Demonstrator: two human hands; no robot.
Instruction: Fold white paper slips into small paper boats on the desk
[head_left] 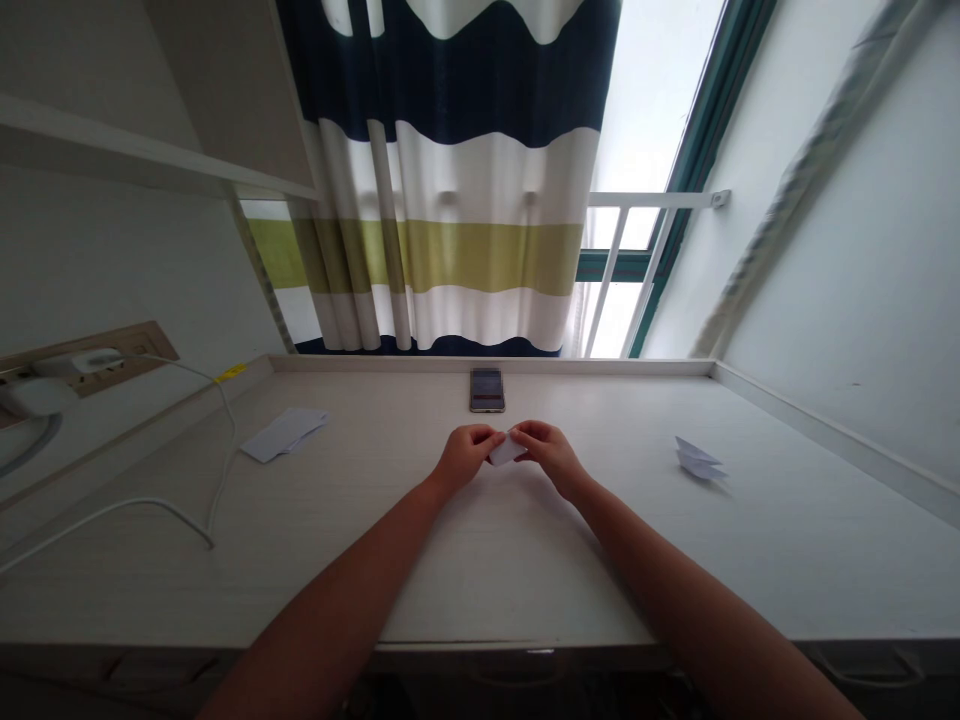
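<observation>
Between my two hands is a small piece of folded white paper, held a little above the desk. My left hand pinches its left edge between thumb and fingers. On the other side, my right hand grips the upper right part the same way. The fingers hide much of the paper, so its full shape cannot be made out. Just beyond the hands a phone lies flat with its screen lit.
Several white paper sheets lie at the left, near a white cable that runs from a wall socket strip. A folded paper piece sits at the right. The white desk has a raised rim; a striped curtain hangs behind.
</observation>
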